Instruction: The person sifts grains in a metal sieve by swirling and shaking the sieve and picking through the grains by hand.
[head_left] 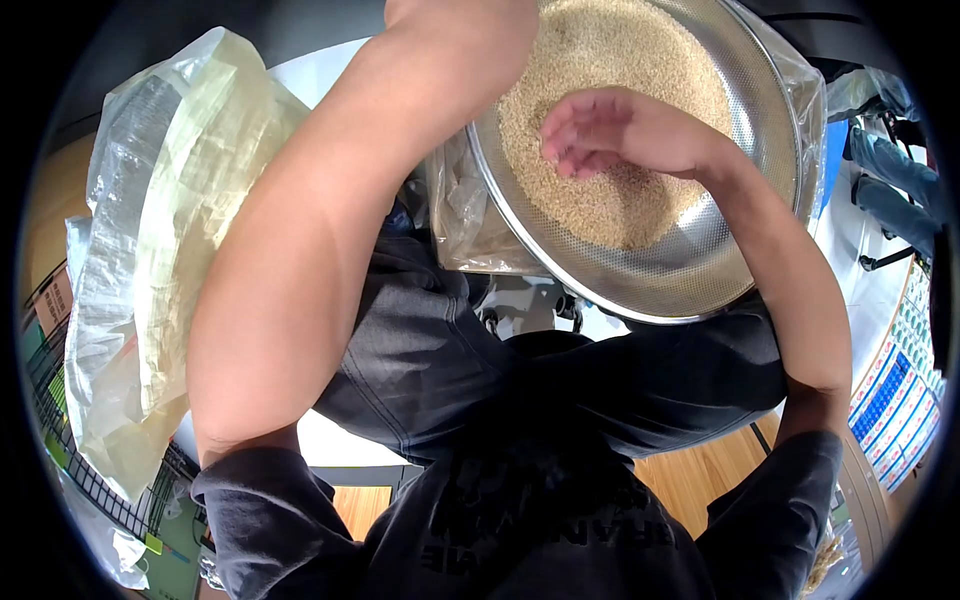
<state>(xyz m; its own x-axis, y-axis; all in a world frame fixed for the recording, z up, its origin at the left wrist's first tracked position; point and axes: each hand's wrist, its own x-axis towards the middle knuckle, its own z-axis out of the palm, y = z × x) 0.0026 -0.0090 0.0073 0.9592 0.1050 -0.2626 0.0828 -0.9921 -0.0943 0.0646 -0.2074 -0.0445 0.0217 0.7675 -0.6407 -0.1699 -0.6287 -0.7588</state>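
Loosely, the right hand (630, 125) arches over grain (640, 50), fingers (585, 107) open; the left hand (468, 30) is cropped, its state unclear.

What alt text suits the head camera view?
A person's loosely curled right hand is over small tan grains in a round, silver metal mesh sieve; the left arm reaches the top edge. Crumpled, translucent, yellowish plastic is at left.

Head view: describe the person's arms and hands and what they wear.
The left sleeve and right sleeve are short, dark and plain, ending above the elbows. The right hand shows no glove, ring or watch; the left hand is largely cut off at the top edge.
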